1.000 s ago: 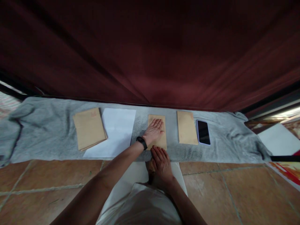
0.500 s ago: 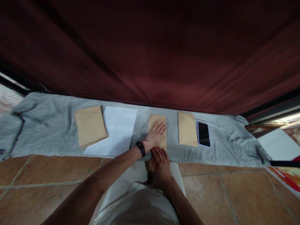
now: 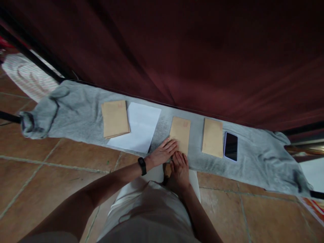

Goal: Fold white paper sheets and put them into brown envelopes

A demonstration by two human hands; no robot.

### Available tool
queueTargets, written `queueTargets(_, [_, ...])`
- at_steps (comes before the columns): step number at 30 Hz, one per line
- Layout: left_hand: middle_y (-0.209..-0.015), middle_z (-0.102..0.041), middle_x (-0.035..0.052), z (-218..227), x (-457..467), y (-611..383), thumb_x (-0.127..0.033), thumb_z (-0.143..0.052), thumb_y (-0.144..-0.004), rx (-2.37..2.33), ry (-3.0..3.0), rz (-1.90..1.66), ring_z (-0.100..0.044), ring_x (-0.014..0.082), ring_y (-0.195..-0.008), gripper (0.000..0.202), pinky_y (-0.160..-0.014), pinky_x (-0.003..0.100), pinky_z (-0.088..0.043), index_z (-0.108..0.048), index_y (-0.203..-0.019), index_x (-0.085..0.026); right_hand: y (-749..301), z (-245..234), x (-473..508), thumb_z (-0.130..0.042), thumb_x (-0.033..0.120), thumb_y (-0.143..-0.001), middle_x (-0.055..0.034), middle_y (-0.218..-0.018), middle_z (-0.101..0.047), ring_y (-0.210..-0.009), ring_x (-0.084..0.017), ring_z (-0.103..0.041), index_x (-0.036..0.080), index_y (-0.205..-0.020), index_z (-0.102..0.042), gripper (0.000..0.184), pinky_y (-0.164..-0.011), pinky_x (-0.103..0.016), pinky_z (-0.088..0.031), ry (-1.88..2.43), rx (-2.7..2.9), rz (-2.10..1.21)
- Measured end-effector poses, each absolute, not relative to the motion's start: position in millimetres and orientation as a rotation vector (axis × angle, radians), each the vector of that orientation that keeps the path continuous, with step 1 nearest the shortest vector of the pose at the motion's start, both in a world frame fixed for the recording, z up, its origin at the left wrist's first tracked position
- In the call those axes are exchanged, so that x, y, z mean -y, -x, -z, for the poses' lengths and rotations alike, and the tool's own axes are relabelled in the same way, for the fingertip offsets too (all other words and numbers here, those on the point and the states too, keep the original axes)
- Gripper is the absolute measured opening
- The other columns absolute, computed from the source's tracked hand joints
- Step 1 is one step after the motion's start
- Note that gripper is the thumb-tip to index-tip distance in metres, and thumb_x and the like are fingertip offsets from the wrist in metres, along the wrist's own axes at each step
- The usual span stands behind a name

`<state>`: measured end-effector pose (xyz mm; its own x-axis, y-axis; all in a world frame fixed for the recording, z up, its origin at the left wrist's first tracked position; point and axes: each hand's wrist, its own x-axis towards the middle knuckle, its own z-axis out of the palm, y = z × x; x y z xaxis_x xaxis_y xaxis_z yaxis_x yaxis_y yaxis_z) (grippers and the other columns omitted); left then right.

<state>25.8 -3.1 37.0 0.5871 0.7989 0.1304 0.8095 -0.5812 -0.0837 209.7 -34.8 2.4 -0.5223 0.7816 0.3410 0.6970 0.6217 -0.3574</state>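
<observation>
A tan envelope [image 3: 181, 132] lies in the middle of a grey cloth [image 3: 78, 111] spread on the floor. My left hand [image 3: 162, 152], with a black band on the wrist, lies flat with fingers stretched out at the envelope's near left corner. My right hand [image 3: 180, 167] rests just below the envelope's near edge, fingers flat and together, over a white sheet [image 3: 194, 179] on the floor. A small brown thing shows beneath that hand; I cannot make out what it is.
On the cloth lie a stack of tan envelopes [image 3: 115, 118], a white paper sheet [image 3: 139, 126], another tan envelope [image 3: 213, 142] and a dark phone [image 3: 230, 146]. A dark red curtain [image 3: 177, 50] hangs behind. Brown floor tiles [image 3: 50, 175] surround me.
My left hand slid back from the middle of the envelope to its near left corner. The view swung, shifting the cloth and its things to the right and tilting them.
</observation>
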Motion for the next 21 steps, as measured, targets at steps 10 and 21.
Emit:
queueTargets(10, [-0.148,-0.056,0.0121,-39,21,-25,-0.009,-0.041,-0.098,1.412,2.695,0.065,-0.05,0.0219,-0.139,0.044,-0.115,0.038,-0.04,-0.056,-0.139,-0.014,-213,1,36,-0.041,0.024,-0.104,-0.0133,-0.148,-0.055,-0.145,-0.025,-0.04,0.015,-0.149,-0.046,0.047,-0.121,-0.052,-0.03,1.154,2.381,-0.248])
queueTargets(21, [-0.145,-0.059,0.0114,-17,43,-10,-0.007,-0.042,-0.097,1.379,2.693,0.049,-0.055,0.0199,-0.133,0.046,-0.111,0.034,-0.041,-0.056,-0.14,-0.014,-217,-2,37,-0.037,0.027,-0.106,-0.0115,-0.155,-0.049,-0.146,-0.023,-0.039,0.016,-0.155,-0.038,0.05,-0.121,-0.05,-0.028,1.181,2.406,-0.265])
